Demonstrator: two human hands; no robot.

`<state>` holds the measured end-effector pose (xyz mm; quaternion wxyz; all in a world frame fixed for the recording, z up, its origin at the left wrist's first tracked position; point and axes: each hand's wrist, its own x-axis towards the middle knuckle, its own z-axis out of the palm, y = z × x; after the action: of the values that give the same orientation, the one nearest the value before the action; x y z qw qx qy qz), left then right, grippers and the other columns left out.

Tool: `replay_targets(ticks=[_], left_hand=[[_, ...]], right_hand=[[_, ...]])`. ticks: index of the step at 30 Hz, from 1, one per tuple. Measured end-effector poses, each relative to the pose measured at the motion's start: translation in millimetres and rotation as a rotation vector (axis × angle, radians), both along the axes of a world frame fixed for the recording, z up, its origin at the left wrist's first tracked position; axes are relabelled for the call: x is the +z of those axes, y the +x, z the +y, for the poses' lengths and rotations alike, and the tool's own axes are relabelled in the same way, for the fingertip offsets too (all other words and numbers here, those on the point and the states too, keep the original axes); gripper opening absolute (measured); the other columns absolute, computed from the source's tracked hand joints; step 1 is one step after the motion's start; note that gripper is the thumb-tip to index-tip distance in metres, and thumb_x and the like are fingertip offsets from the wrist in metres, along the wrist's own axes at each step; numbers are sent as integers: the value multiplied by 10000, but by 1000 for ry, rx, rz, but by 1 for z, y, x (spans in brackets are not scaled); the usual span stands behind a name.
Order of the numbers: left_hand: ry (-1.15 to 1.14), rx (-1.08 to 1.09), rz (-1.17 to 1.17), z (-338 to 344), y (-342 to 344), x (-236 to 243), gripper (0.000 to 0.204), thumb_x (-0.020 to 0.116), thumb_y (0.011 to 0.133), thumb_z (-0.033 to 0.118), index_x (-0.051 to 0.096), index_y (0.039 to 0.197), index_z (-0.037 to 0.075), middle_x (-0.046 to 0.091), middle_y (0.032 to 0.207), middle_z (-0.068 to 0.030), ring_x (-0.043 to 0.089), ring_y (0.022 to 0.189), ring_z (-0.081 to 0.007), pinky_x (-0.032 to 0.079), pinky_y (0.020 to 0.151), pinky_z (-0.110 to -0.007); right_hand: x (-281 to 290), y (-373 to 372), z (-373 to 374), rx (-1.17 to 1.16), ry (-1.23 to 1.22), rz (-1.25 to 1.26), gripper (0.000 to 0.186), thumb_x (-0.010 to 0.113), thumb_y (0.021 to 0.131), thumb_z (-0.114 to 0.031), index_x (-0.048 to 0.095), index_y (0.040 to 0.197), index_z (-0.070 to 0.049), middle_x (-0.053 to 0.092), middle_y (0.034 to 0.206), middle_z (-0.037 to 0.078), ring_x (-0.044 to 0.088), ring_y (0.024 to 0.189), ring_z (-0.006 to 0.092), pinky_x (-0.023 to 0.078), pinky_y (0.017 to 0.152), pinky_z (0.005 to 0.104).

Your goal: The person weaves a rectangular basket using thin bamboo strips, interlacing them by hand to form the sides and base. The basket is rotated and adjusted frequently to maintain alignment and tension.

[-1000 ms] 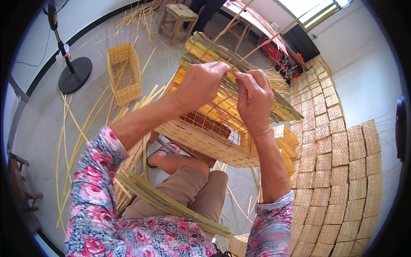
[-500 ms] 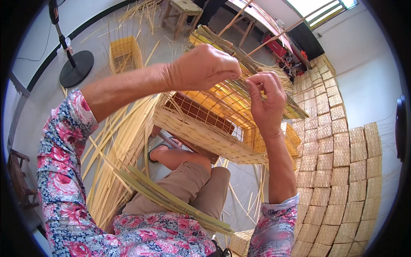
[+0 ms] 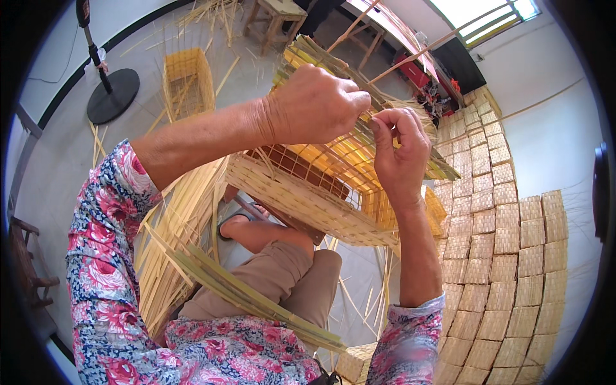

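Observation:
My left hand [image 3: 319, 104], fingers curled, is raised over the upper edge of a half-woven bamboo basket [image 3: 301, 192]; what its fingertips hold is hidden. Just right of it, my right hand [image 3: 401, 154] pinches a bamboo strip at that edge, its thumb and forefinger together. The basket lies on its side in front of me, with an open grid of yellow strips and a denser pale woven wall. Greenish split strips [image 3: 443, 168] run along its top behind my hands. Several long green strips [image 3: 250, 292] rest across my lap.
Loose strips [image 3: 167, 269] heap at left beside a wooden stool [image 3: 29, 269]. Behind are a yellow basket [image 3: 189, 80], a black stand base [image 3: 112, 96], another stool [image 3: 273, 13] and a person's dark-clothed legs [image 3: 311, 19] by a table. Rows of small woven baskets [image 3: 500, 282] cover the right floor.
Both hands have moved slightly right, my left forearm swinging higher and more level. A long thin strip now stretches out to the upper right, beyond my right hand.

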<state>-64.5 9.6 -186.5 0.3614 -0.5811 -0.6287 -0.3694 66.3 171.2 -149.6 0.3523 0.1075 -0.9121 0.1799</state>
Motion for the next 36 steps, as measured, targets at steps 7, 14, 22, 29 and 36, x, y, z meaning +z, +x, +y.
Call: replay_targets(ticks=[7,14,22,29,36], left_hand=[[238,-47,-266,4,-4,10,74,672,846,110,665,795,56,649,674,-81,666,610,-230,517,563,-371],[197,-63,-449,-17,-12,26,98,696,916,99,771,943,43,664,661,-7,580,557,-60,454,527,-254],[63,138,10,12,-29,35,109,701,898,168,733,900,63,686,775,-127,728,819,-324,573,707,-458],[-511,196,-246,23,-28,61,74,680,897,60,728,872,10,743,908,-189,739,910,-333,578,836,-434],[-559,185,-331,25,-27,57,99,661,942,48,744,915,1,737,896,-199,746,871,-325,586,854,-416]], right_hand=[[-1,-3,-1,26,-167,-32,68,724,887,7,660,899,-14,630,827,105,603,731,233,490,659,337],[-1,-1,-5,-17,-191,5,82,741,872,8,668,903,-16,637,817,97,612,742,213,503,673,321],[5,-10,-4,-104,130,32,95,754,863,-38,670,908,-45,674,834,107,661,774,289,524,698,401],[3,-26,7,-224,313,64,93,725,861,-48,634,849,-57,659,846,117,662,805,340,512,694,464],[1,-30,10,-248,456,79,97,724,859,-64,628,847,-63,638,848,118,648,806,345,517,682,467]])
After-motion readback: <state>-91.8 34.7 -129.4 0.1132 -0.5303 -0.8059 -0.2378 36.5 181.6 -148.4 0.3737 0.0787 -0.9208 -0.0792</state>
